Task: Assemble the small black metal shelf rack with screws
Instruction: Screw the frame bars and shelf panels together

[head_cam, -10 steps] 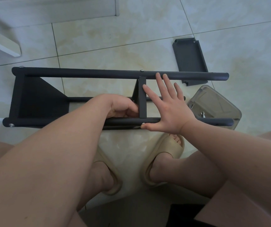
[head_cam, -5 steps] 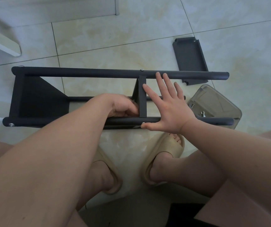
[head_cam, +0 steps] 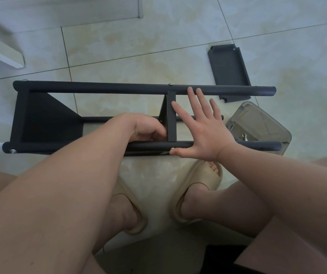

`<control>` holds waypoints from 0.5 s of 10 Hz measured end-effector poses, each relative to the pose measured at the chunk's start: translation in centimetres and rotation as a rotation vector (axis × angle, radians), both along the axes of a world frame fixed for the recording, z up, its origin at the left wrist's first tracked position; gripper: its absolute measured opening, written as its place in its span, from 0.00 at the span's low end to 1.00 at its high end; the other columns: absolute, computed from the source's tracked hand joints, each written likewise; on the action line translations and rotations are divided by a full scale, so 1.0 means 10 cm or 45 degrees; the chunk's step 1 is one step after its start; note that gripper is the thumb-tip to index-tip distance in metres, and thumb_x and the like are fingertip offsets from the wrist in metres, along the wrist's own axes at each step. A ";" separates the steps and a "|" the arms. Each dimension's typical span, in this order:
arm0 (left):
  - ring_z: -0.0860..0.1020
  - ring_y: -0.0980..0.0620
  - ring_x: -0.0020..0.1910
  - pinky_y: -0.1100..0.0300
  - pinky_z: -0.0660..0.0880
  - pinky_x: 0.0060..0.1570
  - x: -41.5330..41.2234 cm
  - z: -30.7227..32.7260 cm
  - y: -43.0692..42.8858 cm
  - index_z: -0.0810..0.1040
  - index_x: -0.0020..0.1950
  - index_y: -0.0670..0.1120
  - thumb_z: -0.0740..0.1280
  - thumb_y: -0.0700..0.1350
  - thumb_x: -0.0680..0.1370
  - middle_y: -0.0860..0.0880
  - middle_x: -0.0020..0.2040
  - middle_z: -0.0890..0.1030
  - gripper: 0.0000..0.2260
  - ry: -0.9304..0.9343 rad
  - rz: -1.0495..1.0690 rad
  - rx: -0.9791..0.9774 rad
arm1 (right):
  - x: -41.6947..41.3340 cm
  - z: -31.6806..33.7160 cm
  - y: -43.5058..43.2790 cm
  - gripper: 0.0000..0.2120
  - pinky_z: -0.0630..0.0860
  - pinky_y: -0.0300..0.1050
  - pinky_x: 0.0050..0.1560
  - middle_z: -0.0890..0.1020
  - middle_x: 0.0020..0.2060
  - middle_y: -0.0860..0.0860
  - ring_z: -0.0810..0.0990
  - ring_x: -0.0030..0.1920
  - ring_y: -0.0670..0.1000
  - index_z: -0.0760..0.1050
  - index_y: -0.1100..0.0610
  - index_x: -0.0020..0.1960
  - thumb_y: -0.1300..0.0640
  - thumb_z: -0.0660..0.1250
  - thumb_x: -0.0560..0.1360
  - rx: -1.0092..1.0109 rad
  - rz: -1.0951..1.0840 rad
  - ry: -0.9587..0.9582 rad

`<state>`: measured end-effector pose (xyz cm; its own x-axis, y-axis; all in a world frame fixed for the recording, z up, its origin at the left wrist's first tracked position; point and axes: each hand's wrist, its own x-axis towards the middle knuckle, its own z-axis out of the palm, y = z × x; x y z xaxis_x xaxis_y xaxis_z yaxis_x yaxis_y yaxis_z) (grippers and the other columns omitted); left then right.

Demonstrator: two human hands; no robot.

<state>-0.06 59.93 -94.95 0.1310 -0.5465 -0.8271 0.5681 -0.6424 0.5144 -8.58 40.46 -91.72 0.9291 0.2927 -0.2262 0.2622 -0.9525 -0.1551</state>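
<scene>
Right grip (head_cam: 204, 135), a bare hand, lies flat with its fingers spread wide. The palm sits over the near tube (head_cam: 257, 144) of the black rack (head_cam: 46, 119), the forefinger rests against the middle shelf plate (head_cam: 171, 115), and two longer fingers reach the far tube (head_cam: 99, 89). Its thumb lies along the near tube, touching a silver screw head (head_cam: 172, 154).

Left grip (head_cam: 145, 127) is curled inside the frame, just left of the middle shelf plate. The fingers are tucked under, so I cannot tell whether they pinch anything.

The rack lies on its side on the tiled floor (head_cam: 119, 42), tubes running left to right, with an end shelf plate at its left. More screw heads show on top of the far tube (head_cam: 170, 84) and at the left end of the near tube (head_cam: 13, 151).

The left forearm (head_cam: 69, 184) crosses the near tube and hides its middle stretch.

A loose black panel (head_cam: 228, 70) lies flat on the floor beyond the rack, its near end cut across by the far tube.

A clear plastic box (head_cam: 261, 119) sits at the right, partly behind the near tube's end, with a few loose screws (head_cam: 244, 136) inside.

Two beige slippers (head_cam: 200, 186) stand on the floor just this side of the rack. A white furniture foot (head_cam: 2, 54) shows at the upper left.
</scene>
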 end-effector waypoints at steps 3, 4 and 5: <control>0.82 0.50 0.38 0.59 0.78 0.46 -0.02 -0.01 0.00 0.83 0.35 0.46 0.62 0.31 0.77 0.45 0.39 0.82 0.17 -0.091 0.077 -0.006 | 0.00 0.00 0.00 0.54 0.43 0.67 0.78 0.37 0.81 0.58 0.35 0.81 0.61 0.44 0.46 0.83 0.19 0.52 0.66 0.002 0.003 0.008; 0.81 0.45 0.45 0.54 0.78 0.53 -0.03 0.02 -0.01 0.78 0.48 0.40 0.62 0.30 0.78 0.39 0.47 0.80 0.08 -0.099 0.101 -0.016 | 0.01 0.00 0.00 0.54 0.44 0.67 0.78 0.37 0.81 0.58 0.35 0.81 0.61 0.43 0.46 0.83 0.18 0.52 0.66 -0.009 0.006 0.005; 0.78 0.41 0.52 0.50 0.75 0.61 -0.03 0.04 -0.02 0.76 0.57 0.38 0.61 0.30 0.78 0.36 0.54 0.78 0.10 -0.080 0.107 -0.024 | 0.01 0.00 -0.01 0.54 0.43 0.67 0.78 0.38 0.81 0.58 0.35 0.81 0.61 0.43 0.46 0.83 0.19 0.52 0.66 -0.003 0.007 0.001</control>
